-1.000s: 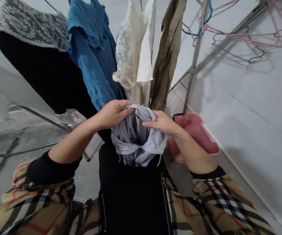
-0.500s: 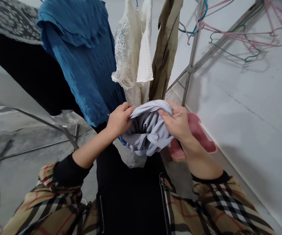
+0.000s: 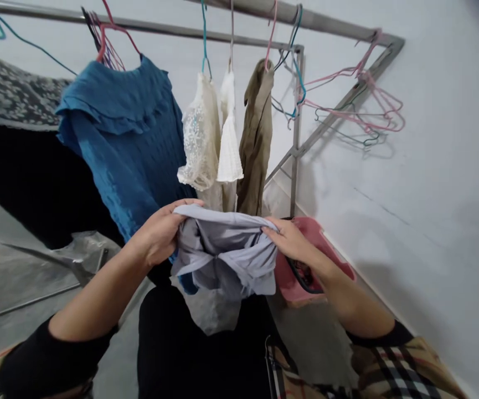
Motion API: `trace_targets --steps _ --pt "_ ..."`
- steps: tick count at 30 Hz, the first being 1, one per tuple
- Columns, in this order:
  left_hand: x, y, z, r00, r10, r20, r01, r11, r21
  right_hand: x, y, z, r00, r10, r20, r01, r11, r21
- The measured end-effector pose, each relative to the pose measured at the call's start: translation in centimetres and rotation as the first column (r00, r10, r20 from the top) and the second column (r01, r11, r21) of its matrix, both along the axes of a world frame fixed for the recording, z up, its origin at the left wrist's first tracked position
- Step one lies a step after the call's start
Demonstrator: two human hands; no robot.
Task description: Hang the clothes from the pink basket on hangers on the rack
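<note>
Under a blue blouse [image 3: 127, 155], left hand [image 3: 154, 235] and right hand [image 3: 291, 242], fingers [image 3: 187, 203] clamped on a grey-blue garment [image 3: 222, 249].

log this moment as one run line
left hand: holds grey-blue garment | right hand: holds same garment | nearby: pink tub

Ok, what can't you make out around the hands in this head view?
Head view:
- Pale grey-blue garment: what kind it is, hidden by its own folds and the left hand and right hand.
- Pink plastic container: its contents, mostly hidden by the right forearm.
- Black cloth: its full shape, cut off by the left edge.
</note>
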State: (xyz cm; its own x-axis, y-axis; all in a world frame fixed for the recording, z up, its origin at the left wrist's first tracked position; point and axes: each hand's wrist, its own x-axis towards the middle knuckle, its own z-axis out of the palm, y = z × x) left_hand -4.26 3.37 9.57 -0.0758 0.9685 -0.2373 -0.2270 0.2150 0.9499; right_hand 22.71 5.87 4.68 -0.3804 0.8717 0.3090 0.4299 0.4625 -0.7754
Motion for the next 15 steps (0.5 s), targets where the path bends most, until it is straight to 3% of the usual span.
trace_targets --steps 3,7,9,13,15 --pt "0.5 -0.5 0.6 0.967 -0.119 -0.225 0.151 0.98 0.127 1.5 1.1 1.6 0.999 -0.007 0.048 0.005 0.999 0.045" --pt "0.6 -0.7 -0.1 0.86 -0.254 -0.444 0.329 0.939 0.1 3.9 5.1 6.7 0.991 -0.136 0.005 0.133 0.976 0.175" --pt "0.5 -0.7 -0.4 0.833 -0.307 -0.46 0.378 0.923 0.067 4.8 8.2 10.1 0.961 -0.261 -0.097 0.278 0.909 0.31" --pt "0.3 -0.6 -0.6 0.834 -0.332 -0.441 0.399 0.914 0.067 5.3 14.8 16.4 0.849 -0.465 -0.251 0.524 0.674 0.522" --pt "0.1 -0.5 -0.6 0.844 -0.326 -0.426 0.391 0.918 0.072 4.8 17.6 18.5 0.812 -0.542 -0.215 0.568 0.651 0.504"
